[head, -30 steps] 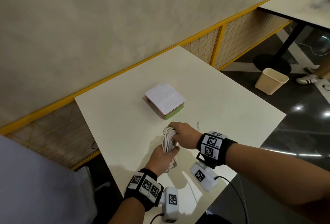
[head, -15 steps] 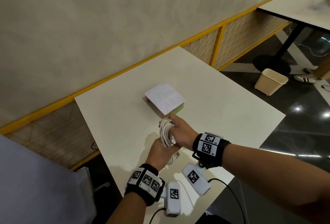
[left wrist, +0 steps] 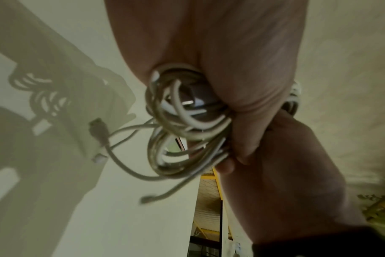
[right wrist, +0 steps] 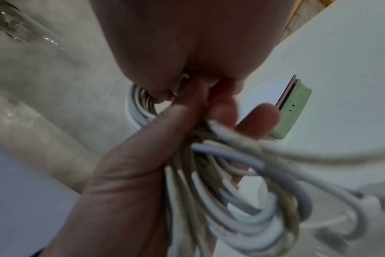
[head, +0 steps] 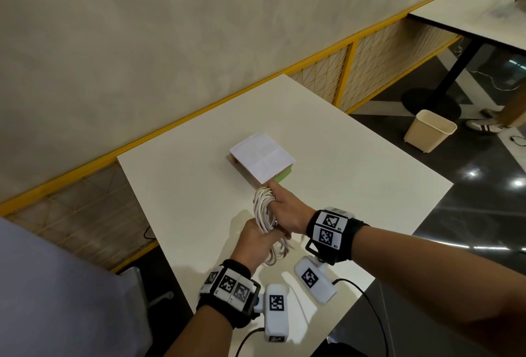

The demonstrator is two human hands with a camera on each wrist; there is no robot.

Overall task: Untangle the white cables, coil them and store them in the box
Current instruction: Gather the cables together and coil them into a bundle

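White cables (head: 264, 208) coiled | both hands' grip holds them | beside box (head: 263, 158) edge

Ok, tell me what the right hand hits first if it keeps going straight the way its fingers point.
Most likely the box. The right hand, gripping the cable coil, points at its near corner; the head view shows its fingertip just short of it, though depth there is unclear.
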